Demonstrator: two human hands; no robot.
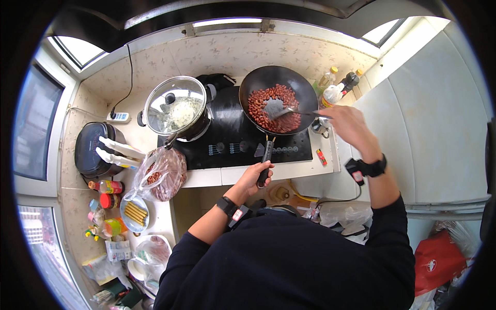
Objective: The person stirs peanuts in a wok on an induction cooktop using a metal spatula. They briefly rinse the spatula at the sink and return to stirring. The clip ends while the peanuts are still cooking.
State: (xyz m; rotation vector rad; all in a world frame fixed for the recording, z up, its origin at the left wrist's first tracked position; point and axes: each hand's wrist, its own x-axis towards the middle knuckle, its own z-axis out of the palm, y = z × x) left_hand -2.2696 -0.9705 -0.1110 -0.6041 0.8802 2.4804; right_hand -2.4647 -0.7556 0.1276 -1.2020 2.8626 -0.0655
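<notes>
A black wok [306, 82] sits on the right burner of the black glass stove [227, 111], with a ring of red-skinned peanuts [287, 95] inside. My left hand [252, 176] is closed around the wok's handle [267, 155]. Over the wok's right rim, my right hand [346, 124] grips a metal spatula [294, 110]. The spatula's blade rests among the peanuts, near a bare patch at the wok's middle. On the left burner stands a pot under a glass lid [175, 101], with something pale and steamy showing through it.
A plastic bag of peanuts [164, 173] lies left of the stove, beside a black rice cooker [95, 147]. Nearer are a plate of yellow sticks [135, 213] and several jars. Bottles [328, 78] stand behind the wok on the right; a red lighter [321, 157] lies by the stove's edge.
</notes>
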